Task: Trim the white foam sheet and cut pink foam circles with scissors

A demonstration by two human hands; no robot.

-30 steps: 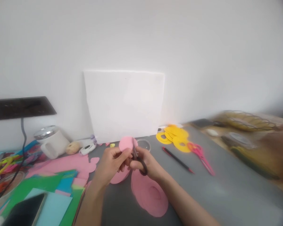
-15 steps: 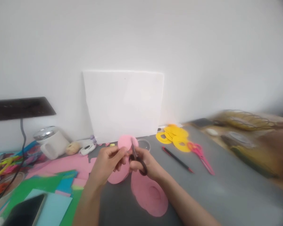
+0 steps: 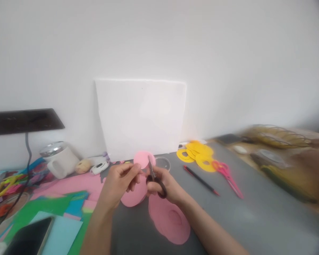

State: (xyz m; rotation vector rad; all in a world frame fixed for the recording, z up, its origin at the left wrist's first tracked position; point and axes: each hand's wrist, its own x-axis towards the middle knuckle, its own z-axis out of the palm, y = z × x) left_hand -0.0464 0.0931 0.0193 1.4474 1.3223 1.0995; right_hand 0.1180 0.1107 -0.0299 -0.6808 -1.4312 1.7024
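Observation:
My left hand (image 3: pixel 118 186) is closed, its thumb and fingertips pinching the lower left edge of a small pink paper circle (image 3: pixel 141 159). In my right hand (image 3: pixel 168 182) is a pair of scissors (image 3: pixel 163 191) with dark handles, its blades pointing up against the circle's right side. Whether the blades are parted I cannot tell. Beneath my hands, a larger pink paper disc (image 3: pixel 133 199) lies on the grey table. Nearer to me, under my right forearm, several overlapping pink discs (image 3: pixel 167 223) lie in a pile, the top one with a round cut line.
Yellow paper rings (image 3: pixel 206 163), a black-and-red pencil (image 3: pixel 201 180) and pink scissors (image 3: pixel 228 179) lie to the right. A white board (image 3: pixel 142 118) leans on the wall. Leftward are a white mug (image 3: pixel 62 163), coloured paper sheets (image 3: pixel 46 203) and a phone (image 3: pixel 29 237). A clear ring (image 3: pixel 163 163) lies behind my right hand.
My left hand has drawn slightly left, away from my right hand, its fingertips now at the circle's left edge. The scissors stay in my right hand against the paper.

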